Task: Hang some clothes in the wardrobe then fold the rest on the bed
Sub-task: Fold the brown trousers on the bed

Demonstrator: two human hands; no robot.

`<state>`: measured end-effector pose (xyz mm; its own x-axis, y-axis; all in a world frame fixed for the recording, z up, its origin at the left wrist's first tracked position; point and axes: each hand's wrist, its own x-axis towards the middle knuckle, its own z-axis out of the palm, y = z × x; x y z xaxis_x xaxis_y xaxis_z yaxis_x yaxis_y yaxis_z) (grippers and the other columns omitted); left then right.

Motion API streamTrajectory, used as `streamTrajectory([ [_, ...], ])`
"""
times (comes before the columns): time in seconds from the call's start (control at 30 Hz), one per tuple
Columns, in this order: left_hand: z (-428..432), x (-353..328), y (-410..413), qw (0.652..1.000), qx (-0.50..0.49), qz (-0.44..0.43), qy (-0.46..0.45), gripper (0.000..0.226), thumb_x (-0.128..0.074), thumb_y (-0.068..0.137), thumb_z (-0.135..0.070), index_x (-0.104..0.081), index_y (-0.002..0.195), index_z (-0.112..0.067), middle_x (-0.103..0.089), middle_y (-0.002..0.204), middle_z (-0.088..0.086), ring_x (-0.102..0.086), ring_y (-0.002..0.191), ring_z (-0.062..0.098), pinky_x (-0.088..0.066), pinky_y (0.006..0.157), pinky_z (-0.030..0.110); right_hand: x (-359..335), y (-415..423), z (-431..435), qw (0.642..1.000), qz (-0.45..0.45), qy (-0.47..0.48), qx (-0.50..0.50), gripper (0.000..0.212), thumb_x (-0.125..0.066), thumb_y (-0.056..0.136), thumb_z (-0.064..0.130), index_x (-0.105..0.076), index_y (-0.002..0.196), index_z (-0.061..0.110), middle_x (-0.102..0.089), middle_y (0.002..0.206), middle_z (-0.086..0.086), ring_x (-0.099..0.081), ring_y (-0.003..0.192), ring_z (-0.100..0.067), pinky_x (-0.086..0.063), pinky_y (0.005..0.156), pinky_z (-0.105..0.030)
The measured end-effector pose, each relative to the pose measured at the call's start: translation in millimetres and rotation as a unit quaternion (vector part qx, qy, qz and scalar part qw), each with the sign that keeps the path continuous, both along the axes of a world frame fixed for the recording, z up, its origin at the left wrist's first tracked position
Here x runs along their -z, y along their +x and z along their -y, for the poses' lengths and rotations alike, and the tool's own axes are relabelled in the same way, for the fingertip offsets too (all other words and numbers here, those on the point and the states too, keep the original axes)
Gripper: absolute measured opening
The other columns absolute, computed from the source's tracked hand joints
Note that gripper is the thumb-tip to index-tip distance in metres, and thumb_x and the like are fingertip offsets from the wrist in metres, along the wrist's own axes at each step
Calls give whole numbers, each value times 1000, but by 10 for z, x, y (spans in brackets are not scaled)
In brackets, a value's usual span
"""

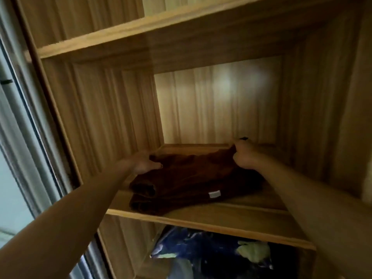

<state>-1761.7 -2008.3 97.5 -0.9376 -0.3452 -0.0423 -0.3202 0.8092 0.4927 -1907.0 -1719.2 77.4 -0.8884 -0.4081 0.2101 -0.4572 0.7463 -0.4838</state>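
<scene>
A dark brown folded garment [193,182] with a small white label lies on a wooden wardrobe shelf [221,220]. My left hand [144,163] holds its far left corner, thumb on top of the cloth. At the far right corner my right hand [244,156] grips a bunched bit of the cloth with curled fingers. Both arms reach into the compartment from below.
The wooden wardrobe has another shelf [141,27] above and side walls close on both sides. Below the shelf sits a heap of blue and light green items [211,252]. A grey sliding door frame [24,117] runs along the left.
</scene>
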Motion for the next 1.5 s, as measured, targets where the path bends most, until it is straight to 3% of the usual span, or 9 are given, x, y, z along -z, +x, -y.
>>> streamTrajectory([
  [0.23, 383, 28, -355, 990, -13, 131, -54, 38, -53, 95, -55, -52, 125, -32, -61, 121, 0, -65, 104, 21, -60, 84, 37, 174, -252, 419, 978, -52, 200, 36, 52, -54, 98, 23, -44, 148, 30, -30, 150, -18, -40, 129, -36, -43, 103, -43],
  [0.37, 419, 17, -656, 981, 44, 80, -172, 61, -52, 95, -54, -43, 147, -24, -50, 145, 3, -52, 125, 23, -45, 107, 41, -77, 201, 551, 957, -134, 248, 67, 42, -51, 100, 43, -54, 138, 24, -45, 141, -11, -48, 122, -29, -43, 85, -39],
  [0.47, 328, 143, -812, 985, 101, 61, -127, 40, -54, 99, -37, -50, 136, -23, -45, 145, 3, -46, 129, 21, -40, 108, 39, -169, 667, 562, 972, -9, 231, -46, 70, -41, 97, 69, -42, 149, 23, -54, 144, -8, -57, 112, -25, -47, 71, -29],
  [0.53, 340, 253, -897, 985, 108, 40, -127, 14, -53, 99, -34, -56, 112, -35, -49, 139, 3, -50, 120, 19, -43, 106, 40, -112, 858, 585, 957, 45, 274, -86, 84, -41, 93, 74, -25, 159, 24, -41, 156, -8, -49, 131, -28, -50, 91, -33],
  [0.6, 361, 292, -918, 987, 98, 43, -118, 7, -50, 98, -37, -55, 101, -41, -51, 137, 3, -51, 118, 19, -43, 106, 42, -57, 849, 618, 953, 36, 283, -98, 81, -46, 95, 69, -24, 159, 24, -40, 155, -9, -47, 133, -29, -46, 104, -37],
  [0.87, 431, 166, -436, 976, -30, 157, -150, 64, -29, 102, -60, -34, 154, -24, -38, 157, 6, -40, 140, 28, -31, 116, 43, 263, 153, 901, 971, 6, 201, -132, 55, -47, 106, 34, -28, 157, 36, -36, 154, -12, -45, 132, -30, -38, 112, -36],
  [1.13, 371, 57, 86, 963, -33, 203, -173, 98, -18, 79, -92, -19, 158, -35, -11, 167, 6, -19, 151, 31, -19, 122, 47, 230, 55, 1321, 991, -66, 33, -112, 25, -51, 101, 26, -66, 120, 20, -66, 113, -4, -63, 100, -23, -52, 88, -34],
  [1.3, 482, -23, 184, 958, 101, 247, -106, 118, -66, 66, -84, 2, 155, -49, 0, 167, -10, -6, 153, 22, -14, 123, 45, -263, 693, 1069, 949, 112, 162, -247, 89, -52, 83, 78, -30, 157, 34, -33, 160, 6, -34, 146, -19, -31, 113, -29],
  [1.5, 556, 268, -121, 936, 107, 221, -252, 109, -64, 85, -64, 15, 155, -41, 4, 168, -1, -3, 154, 27, -16, 123, 51, 109, 649, 1263, 938, 47, 242, -243, 105, -73, 81, 60, -10, 161, 35, -29, 158, -5, -39, 138, -26, -40, 113, -36],
])
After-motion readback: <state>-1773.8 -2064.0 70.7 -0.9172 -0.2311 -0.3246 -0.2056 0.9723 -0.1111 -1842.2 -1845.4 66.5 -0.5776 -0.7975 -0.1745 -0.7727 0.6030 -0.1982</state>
